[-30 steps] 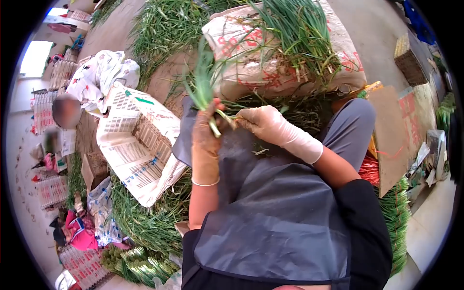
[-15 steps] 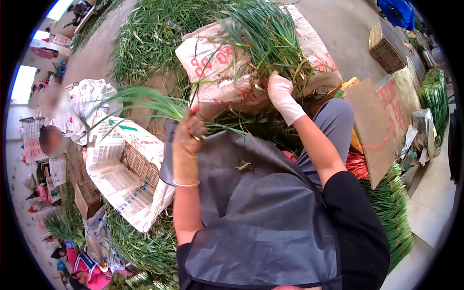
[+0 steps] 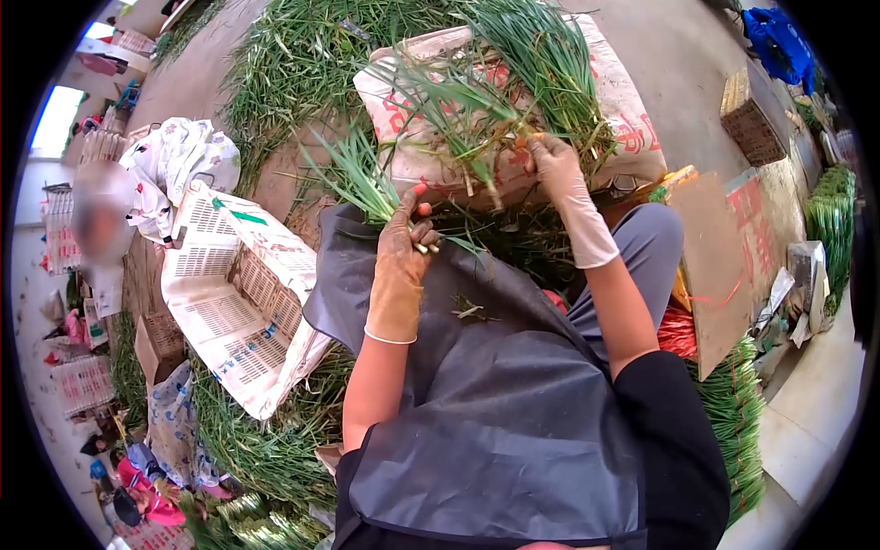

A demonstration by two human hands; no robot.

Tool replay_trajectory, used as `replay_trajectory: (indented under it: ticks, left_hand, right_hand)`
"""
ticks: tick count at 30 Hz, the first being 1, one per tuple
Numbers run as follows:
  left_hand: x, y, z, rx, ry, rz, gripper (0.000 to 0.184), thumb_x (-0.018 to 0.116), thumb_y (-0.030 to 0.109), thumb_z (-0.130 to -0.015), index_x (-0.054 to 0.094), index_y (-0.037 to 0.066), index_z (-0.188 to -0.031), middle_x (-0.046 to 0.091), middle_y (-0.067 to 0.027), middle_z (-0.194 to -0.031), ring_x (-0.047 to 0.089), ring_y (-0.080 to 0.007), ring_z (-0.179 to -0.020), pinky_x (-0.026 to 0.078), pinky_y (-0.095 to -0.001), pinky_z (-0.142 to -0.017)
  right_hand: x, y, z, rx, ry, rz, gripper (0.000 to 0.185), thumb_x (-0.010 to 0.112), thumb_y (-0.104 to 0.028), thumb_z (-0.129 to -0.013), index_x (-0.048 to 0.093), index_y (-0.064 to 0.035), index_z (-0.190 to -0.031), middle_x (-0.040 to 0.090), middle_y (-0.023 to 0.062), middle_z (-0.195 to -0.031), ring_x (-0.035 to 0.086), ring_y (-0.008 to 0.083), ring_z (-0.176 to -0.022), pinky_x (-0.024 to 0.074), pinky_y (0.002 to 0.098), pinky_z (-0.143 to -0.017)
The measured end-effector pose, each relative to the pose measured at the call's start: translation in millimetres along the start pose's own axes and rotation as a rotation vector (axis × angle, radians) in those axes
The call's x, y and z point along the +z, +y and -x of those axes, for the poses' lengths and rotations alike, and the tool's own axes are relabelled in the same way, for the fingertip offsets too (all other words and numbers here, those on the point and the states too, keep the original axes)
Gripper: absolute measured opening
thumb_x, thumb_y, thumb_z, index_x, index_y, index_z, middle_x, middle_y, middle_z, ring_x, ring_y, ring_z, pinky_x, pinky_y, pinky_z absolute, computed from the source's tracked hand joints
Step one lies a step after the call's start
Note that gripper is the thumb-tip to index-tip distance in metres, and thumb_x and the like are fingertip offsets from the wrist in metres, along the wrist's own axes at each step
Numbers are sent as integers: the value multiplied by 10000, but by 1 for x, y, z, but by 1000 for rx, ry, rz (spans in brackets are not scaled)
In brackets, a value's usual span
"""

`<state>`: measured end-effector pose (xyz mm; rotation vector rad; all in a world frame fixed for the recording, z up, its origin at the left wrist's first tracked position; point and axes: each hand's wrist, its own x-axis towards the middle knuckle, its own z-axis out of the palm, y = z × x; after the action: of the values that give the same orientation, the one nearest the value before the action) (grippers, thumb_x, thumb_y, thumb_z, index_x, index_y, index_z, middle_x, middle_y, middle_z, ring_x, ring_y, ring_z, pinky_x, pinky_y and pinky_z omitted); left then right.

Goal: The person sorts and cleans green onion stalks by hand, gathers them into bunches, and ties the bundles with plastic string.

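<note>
My left hand (image 3: pixel 401 246), in a soiled thin glove, is wrapped round a small bunch of Chinese chives (image 3: pixel 360 179), its pale stem ends poking out below the fingers. Over the front of the sack, my gloved right hand (image 3: pixel 559 174) pinches some loose, ragged chive stalks (image 3: pixel 477 103), partly smeared by motion. Just beyond it, a larger heap of chives (image 3: pixel 545 60) lies on the white sack with red lettering (image 3: pixel 637 133). Below both hands a dark apron (image 3: pixel 495 422) covers my lap, with a few leaf scraps on it.
A paper-lined crate (image 3: pixel 234 293) stands at left, beside a person in a patterned white top (image 3: pixel 179 165). Loose greens (image 3: pixel 293 64) cover the floor ahead. At right are a cardboard sheet (image 3: pixel 710 266), bundled chives (image 3: pixel 733 422) and a woven box (image 3: pixel 753 115).
My left hand has moved right and slightly down with its bunch, which now points more upright. My right hand has come away from the heap with stalks in its fingers.
</note>
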<state>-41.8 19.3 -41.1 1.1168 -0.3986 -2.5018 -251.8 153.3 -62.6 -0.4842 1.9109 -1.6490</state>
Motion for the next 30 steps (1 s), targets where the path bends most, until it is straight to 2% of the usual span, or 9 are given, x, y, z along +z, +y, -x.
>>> replay_trajectory:
  ticks: [2, 6, 8, 10, 11, 14, 16, 18, 30]
  left_hand:
    - [1, -2, 4, 9, 4, -12, 221, 607, 191, -842, 573, 69, -1023, 522, -28, -678, 265, -59, -397, 219, -211, -388]
    - [24, -13, 4, 26, -13, -50, 213, 637, 189, -817, 596, 69, -989, 540, -27, -678, 288, -56, -390, 220, -205, -379]
    - [29, -24, 13, 40, 7, -144, 207, 680, 201, -782, 619, 82, -940, 554, -23, -674, 314, -55, -388, 229, -208, -374]
    - [30, -23, 12, 78, 63, -194, 236, 711, 230, -753, 623, 78, -911, 547, -7, -662, 330, -58, -390, 238, -213, -369]
    - [26, -23, 8, 109, 88, -296, 241, 687, 216, -774, 611, 64, -946, 538, 0, -662, 322, -54, -388, 242, -215, -365]
    - [13, -20, 4, 155, 73, -374, 218, 644, 198, -811, 596, 55, -969, 549, 8, -665, 342, -54, -389, 251, -210, -356]
    - [7, -14, 4, 171, -219, -255, 205, 627, 197, -823, 589, 61, -972, 564, 1, -671, 359, -52, -390, 257, -203, -350]
    - [4, -11, 5, 109, -308, -159, 238, 618, 211, -829, 579, 54, -1005, 568, -10, -683, 367, -48, -392, 268, -196, -351]
    - [13, 10, 7, 183, -60, -234, 235, 644, 184, -800, 604, 39, -981, 603, -14, -743, 402, -45, -411, 282, -179, -345]
  right_hand:
    - [-6, -8, -1, -30, 51, 151, 253, 481, -246, -905, 601, -32, -968, 527, 5, -592, 467, 69, -517, 379, 215, -492]
    - [23, -36, 52, 128, -233, -214, 241, 493, -256, -908, 595, -55, -992, 535, -9, -608, 455, 54, -501, 369, 179, -483]
    - [46, -17, 73, 51, -349, -232, 185, 536, -230, -876, 591, -62, -930, 578, 44, -618, 543, 154, -506, 408, 262, -474]
    - [61, -9, 93, -335, -146, 347, 173, 568, -230, -843, 587, -85, -936, 613, 120, -703, 596, 285, -631, 455, 330, -563]
    - [60, -16, 102, -350, -171, 560, 194, 578, -240, -823, 588, -111, -968, 610, 160, -802, 578, 350, -751, 468, 361, -632]
    - [64, -12, 104, -304, -302, 595, 262, 594, -288, -819, 589, -110, -1010, 624, 155, -830, 595, 322, -777, 466, 344, -654]
    - [68, -3, 93, -131, -303, 326, 314, 614, -301, -816, 598, -76, -1035, 653, 109, -847, 621, 239, -779, 466, 319, -681]
    - [70, -5, 78, 351, -500, -477, 282, 637, -209, -816, 600, 7, -995, 651, 63, -866, 612, 147, -798, 486, 296, -704]
    - [95, -4, 66, 265, -281, -803, 237, 643, -162, -800, 600, -14, -980, 639, 71, -901, 599, 158, -794, 470, 287, -771]
